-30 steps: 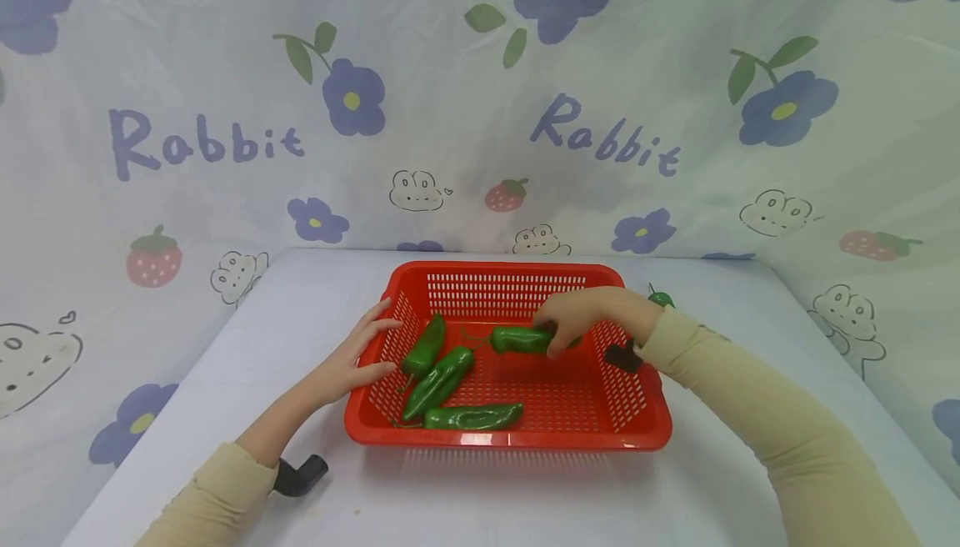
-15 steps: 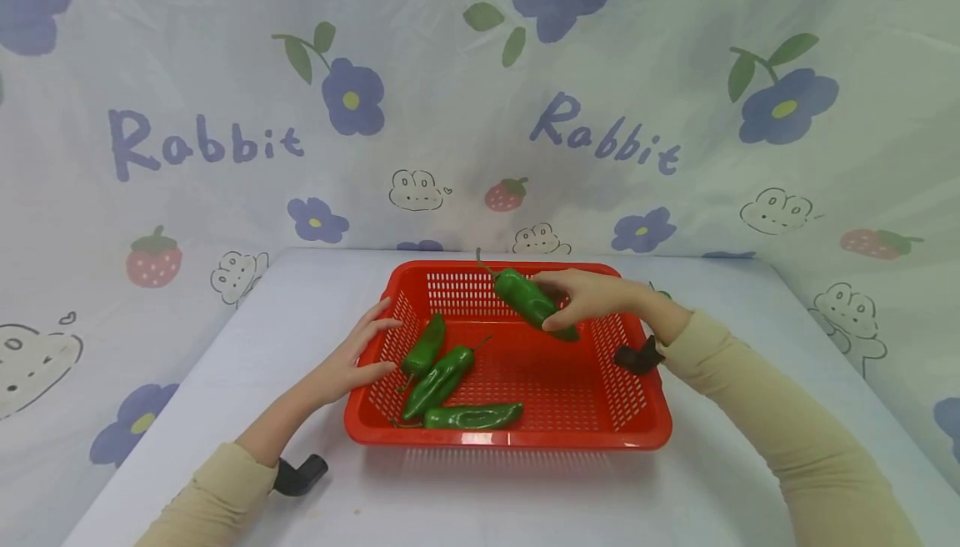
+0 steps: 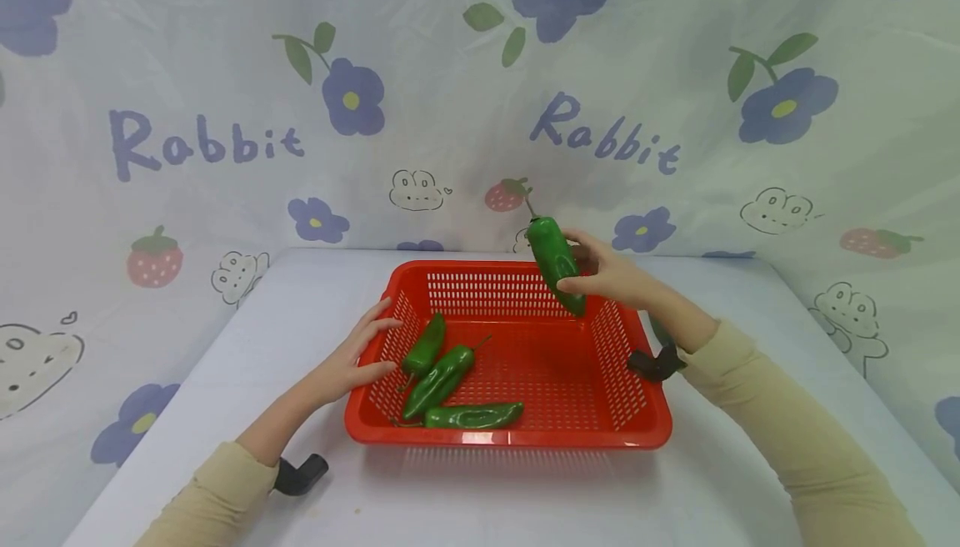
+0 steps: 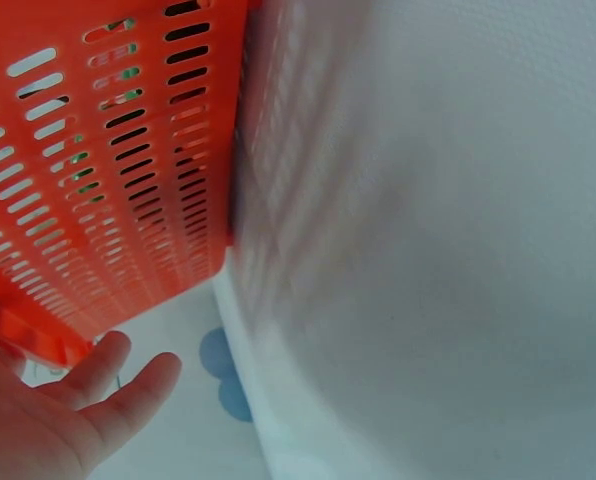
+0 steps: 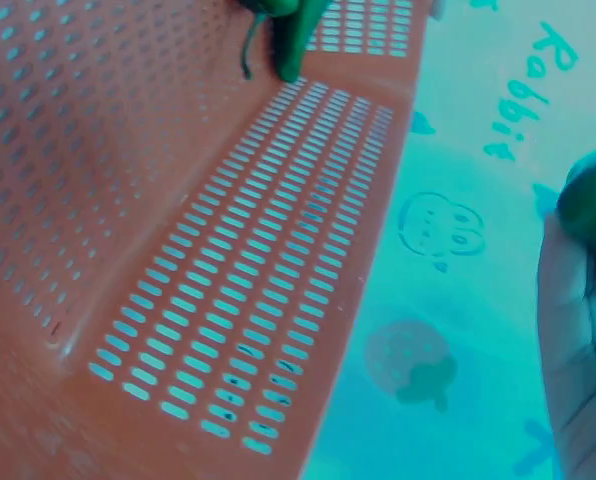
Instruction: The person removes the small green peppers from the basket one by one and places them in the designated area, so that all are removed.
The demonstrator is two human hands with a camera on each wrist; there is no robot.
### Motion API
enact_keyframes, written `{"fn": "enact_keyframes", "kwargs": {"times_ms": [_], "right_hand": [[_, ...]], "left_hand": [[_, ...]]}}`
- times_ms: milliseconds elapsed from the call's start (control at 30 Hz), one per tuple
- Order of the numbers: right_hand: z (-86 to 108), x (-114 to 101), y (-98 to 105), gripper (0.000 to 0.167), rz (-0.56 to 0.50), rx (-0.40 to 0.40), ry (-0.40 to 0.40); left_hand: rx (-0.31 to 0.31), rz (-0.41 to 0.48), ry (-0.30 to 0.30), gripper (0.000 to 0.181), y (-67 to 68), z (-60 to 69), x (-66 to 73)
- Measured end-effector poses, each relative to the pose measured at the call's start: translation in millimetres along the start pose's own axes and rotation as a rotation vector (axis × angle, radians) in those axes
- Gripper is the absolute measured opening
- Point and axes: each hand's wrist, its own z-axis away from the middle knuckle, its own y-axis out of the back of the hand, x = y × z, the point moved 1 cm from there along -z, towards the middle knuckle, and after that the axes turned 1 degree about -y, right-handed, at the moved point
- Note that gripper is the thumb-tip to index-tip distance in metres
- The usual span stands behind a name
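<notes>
My right hand (image 3: 611,272) grips a green pepper (image 3: 551,251) above the back right of the red plastic basket (image 3: 555,439). The pepper tilts, its stem pointing up. At the right edge of the right wrist view, that hand (image 5: 575,345) is only partly visible. My left hand (image 3: 348,365) lies at the basket's left rim, fingers spread, and the left wrist view shows these fingers along the outer wall. Inside, on the left, are three more green peppers: one by the left wall (image 3: 425,347), one slanting in the middle (image 3: 441,382), one along the front (image 3: 474,416).
The basket stands on a white-covered table (image 3: 495,497). Beyond its right side, another green pepper (image 3: 660,330) is mostly hidden behind my right wrist. A patterned cloth (image 3: 465,113) hangs at the back. Black camera mounts (image 3: 300,476) stick out from both wrists.
My right hand has lifted the green pepper from the basket floor to above the back rim, turning it from level to steep. My left hand has stayed in place.
</notes>
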Motion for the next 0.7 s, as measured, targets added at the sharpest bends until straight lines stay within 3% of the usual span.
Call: {"fn": "enact_keyframes", "kwargs": {"times_ms": [167,400,700], "right_hand": [[12.2,1,13,0.074,-0.016,0.130,-0.003],[29.2,1,28,0.072,-0.047,0.247,-0.018],[57.5,16,50,0.077,0.043,0.370,-0.083]], "left_hand": [[0.001,0.001,0.002,0.054,-0.3,-0.3,0.1],[0.006,-0.004,-0.004,0.055,-0.2,0.1,-0.3],[0.006,-0.006,-0.010,0.054,-0.7,-0.3,-1.3]]}}
